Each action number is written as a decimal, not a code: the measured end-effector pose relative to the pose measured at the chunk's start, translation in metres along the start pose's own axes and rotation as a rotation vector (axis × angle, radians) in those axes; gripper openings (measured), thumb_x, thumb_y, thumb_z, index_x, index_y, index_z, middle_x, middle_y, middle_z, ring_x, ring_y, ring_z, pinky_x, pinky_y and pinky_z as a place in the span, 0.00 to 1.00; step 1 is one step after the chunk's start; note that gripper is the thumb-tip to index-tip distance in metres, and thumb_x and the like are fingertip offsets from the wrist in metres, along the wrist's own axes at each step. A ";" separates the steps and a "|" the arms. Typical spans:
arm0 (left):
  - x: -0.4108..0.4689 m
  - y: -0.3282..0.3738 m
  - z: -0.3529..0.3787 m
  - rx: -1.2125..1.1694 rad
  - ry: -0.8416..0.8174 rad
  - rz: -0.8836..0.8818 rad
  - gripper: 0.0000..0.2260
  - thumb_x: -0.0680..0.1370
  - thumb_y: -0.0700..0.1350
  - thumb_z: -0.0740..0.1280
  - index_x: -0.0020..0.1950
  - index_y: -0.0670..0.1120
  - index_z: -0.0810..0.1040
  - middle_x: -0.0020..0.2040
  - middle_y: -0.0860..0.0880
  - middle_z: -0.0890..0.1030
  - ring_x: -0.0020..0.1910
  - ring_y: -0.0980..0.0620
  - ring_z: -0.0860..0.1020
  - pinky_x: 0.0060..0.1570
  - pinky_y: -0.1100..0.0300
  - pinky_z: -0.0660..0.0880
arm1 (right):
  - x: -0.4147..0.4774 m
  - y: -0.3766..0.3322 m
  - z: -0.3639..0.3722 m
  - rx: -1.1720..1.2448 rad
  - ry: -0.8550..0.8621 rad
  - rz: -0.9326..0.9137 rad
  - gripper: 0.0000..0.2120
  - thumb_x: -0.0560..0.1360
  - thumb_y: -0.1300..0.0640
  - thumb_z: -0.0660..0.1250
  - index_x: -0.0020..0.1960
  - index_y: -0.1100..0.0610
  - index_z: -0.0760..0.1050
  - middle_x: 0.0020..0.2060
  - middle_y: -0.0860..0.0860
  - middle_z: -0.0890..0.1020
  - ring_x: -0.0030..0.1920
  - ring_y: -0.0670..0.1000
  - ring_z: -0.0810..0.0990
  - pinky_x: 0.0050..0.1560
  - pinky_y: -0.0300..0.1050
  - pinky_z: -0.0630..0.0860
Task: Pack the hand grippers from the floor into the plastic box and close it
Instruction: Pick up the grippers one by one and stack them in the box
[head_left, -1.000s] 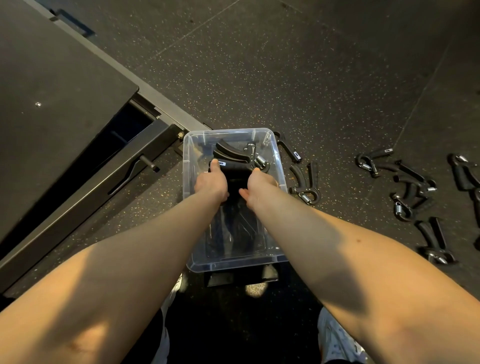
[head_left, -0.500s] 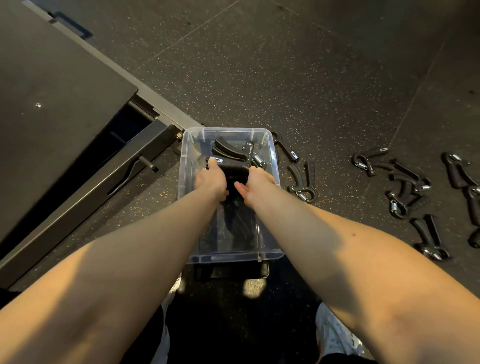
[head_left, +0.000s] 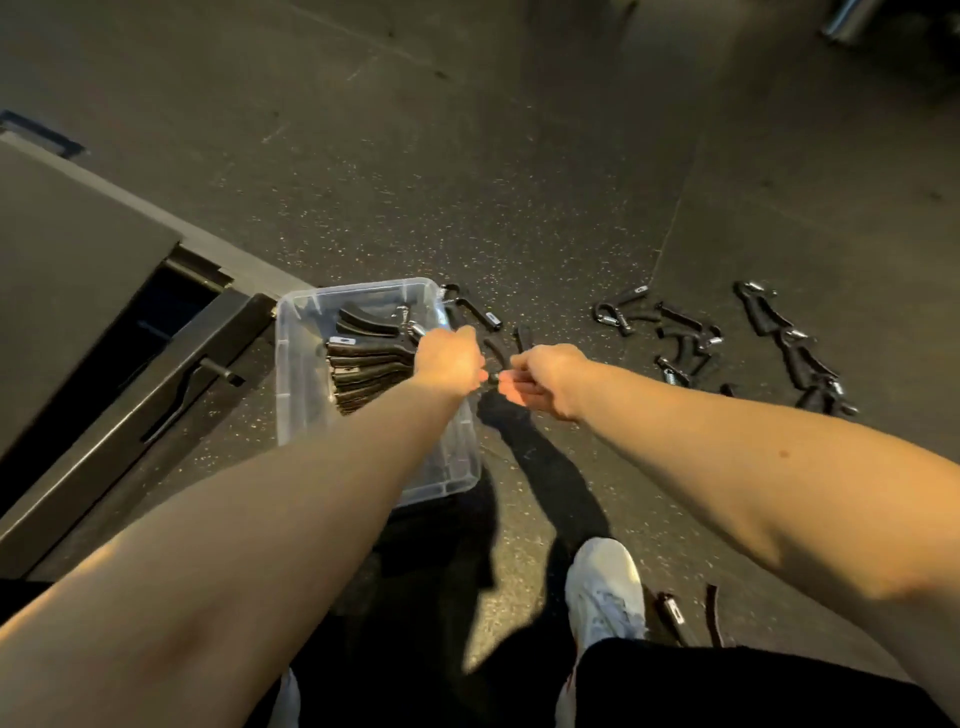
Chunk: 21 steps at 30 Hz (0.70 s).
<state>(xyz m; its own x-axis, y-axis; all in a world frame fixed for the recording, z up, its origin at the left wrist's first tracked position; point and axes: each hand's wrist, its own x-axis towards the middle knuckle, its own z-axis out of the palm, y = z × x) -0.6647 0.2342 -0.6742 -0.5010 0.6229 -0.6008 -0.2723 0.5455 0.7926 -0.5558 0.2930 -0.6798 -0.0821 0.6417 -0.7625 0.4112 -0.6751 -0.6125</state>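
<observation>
A: Box status?
B: Clear rectangular plastic box on the speckled dark rubber floor, top open. A row of black hand grippers is stacked inside.
A: Hands?
B: Both are just beside the box's right rim. Right hand: fingers curled, pinching a black V-shaped hand gripper. Left hand: back to camera, at the same piece; grip cannot be told.
A: Remainder?
B: Loose grippers lie well right of the box, with one near a white shoe.

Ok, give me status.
Left hand and right hand at hand gripper beside plastic box, hold unclear. Box open, stack inside. Loose grippers further right. Nothing blocking.
</observation>
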 end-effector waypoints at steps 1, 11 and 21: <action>-0.006 0.000 0.015 0.016 -0.039 -0.009 0.12 0.82 0.41 0.59 0.38 0.42 0.71 0.35 0.40 0.77 0.22 0.48 0.75 0.30 0.59 0.68 | 0.001 0.004 -0.018 -0.034 0.012 0.021 0.07 0.81 0.62 0.63 0.46 0.63 0.77 0.35 0.56 0.81 0.28 0.51 0.79 0.26 0.41 0.78; -0.032 -0.051 0.160 0.279 -0.345 -0.120 0.12 0.81 0.37 0.62 0.38 0.44 0.72 0.36 0.45 0.77 0.35 0.47 0.77 0.44 0.56 0.79 | 0.019 0.070 -0.173 -0.055 0.099 0.108 0.08 0.81 0.66 0.58 0.50 0.62 0.76 0.39 0.60 0.81 0.33 0.54 0.80 0.33 0.44 0.80; -0.048 -0.178 0.271 0.615 -0.603 -0.260 0.09 0.78 0.34 0.65 0.57 0.37 0.77 0.35 0.37 0.78 0.30 0.46 0.76 0.31 0.54 0.75 | 0.058 0.219 -0.254 -0.094 0.271 0.181 0.08 0.73 0.69 0.69 0.42 0.58 0.77 0.36 0.58 0.80 0.34 0.56 0.80 0.39 0.48 0.81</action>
<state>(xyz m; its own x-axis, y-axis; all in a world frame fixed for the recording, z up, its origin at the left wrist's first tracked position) -0.3698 0.2591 -0.8143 0.0791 0.5317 -0.8432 0.2575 0.8063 0.5325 -0.2400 0.2751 -0.8049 0.2386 0.5967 -0.7662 0.4798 -0.7584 -0.4412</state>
